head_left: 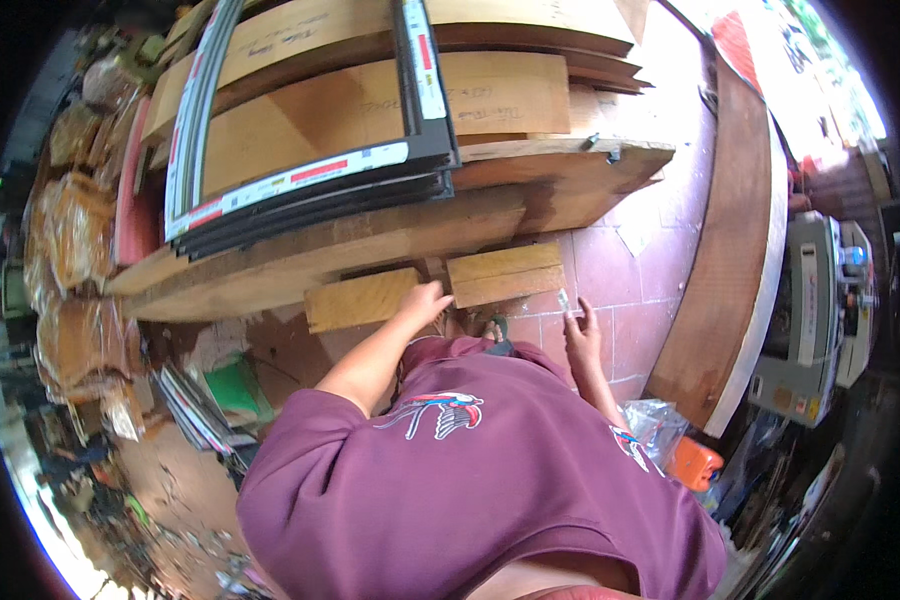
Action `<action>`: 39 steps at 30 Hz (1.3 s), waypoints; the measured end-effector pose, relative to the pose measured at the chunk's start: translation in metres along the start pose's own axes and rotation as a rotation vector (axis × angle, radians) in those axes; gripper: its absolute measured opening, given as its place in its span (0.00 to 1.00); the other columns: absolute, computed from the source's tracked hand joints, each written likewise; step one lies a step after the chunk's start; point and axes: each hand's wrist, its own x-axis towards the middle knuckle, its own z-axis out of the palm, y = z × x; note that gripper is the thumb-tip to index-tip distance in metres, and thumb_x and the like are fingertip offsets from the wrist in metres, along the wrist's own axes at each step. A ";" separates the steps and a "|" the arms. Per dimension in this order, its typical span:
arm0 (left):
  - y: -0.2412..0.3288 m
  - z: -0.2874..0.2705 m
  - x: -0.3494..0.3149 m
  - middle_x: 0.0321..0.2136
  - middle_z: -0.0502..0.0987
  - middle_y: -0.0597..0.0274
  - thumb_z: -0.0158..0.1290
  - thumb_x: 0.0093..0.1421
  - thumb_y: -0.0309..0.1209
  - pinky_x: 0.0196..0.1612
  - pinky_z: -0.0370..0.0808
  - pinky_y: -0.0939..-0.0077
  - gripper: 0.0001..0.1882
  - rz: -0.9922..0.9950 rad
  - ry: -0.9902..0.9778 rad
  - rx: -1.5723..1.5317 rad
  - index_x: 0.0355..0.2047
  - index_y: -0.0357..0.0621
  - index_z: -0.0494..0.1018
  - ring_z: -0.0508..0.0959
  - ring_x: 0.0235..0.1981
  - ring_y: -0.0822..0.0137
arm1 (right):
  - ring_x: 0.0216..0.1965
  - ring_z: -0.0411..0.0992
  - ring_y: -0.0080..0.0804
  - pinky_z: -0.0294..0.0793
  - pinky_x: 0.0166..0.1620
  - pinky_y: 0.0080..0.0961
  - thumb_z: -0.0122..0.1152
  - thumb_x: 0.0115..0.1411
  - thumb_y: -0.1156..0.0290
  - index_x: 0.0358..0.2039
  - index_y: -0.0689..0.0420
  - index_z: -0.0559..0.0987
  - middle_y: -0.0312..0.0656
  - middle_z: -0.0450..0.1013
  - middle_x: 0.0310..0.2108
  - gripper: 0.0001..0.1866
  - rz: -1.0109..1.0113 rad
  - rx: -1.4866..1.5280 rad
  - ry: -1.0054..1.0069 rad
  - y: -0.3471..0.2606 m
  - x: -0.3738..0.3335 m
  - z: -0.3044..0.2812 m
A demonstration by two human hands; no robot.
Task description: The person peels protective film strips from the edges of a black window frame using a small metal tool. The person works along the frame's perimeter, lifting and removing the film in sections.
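Two blocks of yellowish wood lie side by side in front of me, a left block (362,300) and a right block (505,274), with a narrow gap between them. My left hand (427,302) is at the gap, against the near right end of the left block. Its fingers are curled in, and what they hold, if anything, is hidden. Just off the right block's right end, my right hand (583,335) pinches a small pale, partly clear piece (564,301) between thumb and fingers. That piece is too small to name.
Behind the blocks rises a stack of thick boards (390,235) with dark rectangular frames (310,182) on top. A long brown plank (720,270) leans at the right beside a grey machine (808,320). An orange item (694,464) lies near my right elbow; wrapped wooden pieces (80,250) stand left.
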 end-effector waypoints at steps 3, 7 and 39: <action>-0.089 0.010 -0.082 0.34 0.82 0.44 0.59 0.54 0.43 0.41 0.77 0.48 0.17 -0.481 0.009 -0.014 0.33 0.41 0.76 0.81 0.38 0.43 | 0.29 0.65 0.20 0.67 0.32 0.22 0.62 0.68 0.69 0.66 0.59 0.67 0.34 0.69 0.27 0.29 -0.026 -0.104 -0.181 0.008 0.009 0.014; -0.142 -0.015 -0.179 0.47 0.80 0.39 0.62 0.50 0.32 0.52 0.77 0.53 0.24 -0.996 0.074 -0.116 0.48 0.38 0.74 0.80 0.50 0.42 | 0.32 0.72 0.27 0.74 0.38 0.27 0.63 0.67 0.66 0.61 0.60 0.74 0.41 0.76 0.32 0.24 -0.266 -0.319 -0.321 0.016 0.066 0.032; -0.380 -0.445 -0.111 0.61 0.68 0.46 0.54 0.65 0.42 0.55 0.75 0.52 0.30 -0.440 0.869 0.239 0.62 0.38 0.67 0.72 0.59 0.45 | 0.37 0.69 0.19 0.71 0.41 0.20 0.63 0.66 0.69 0.54 0.63 0.77 0.34 0.75 0.36 0.18 -0.288 -0.190 -0.395 -0.094 -0.133 0.411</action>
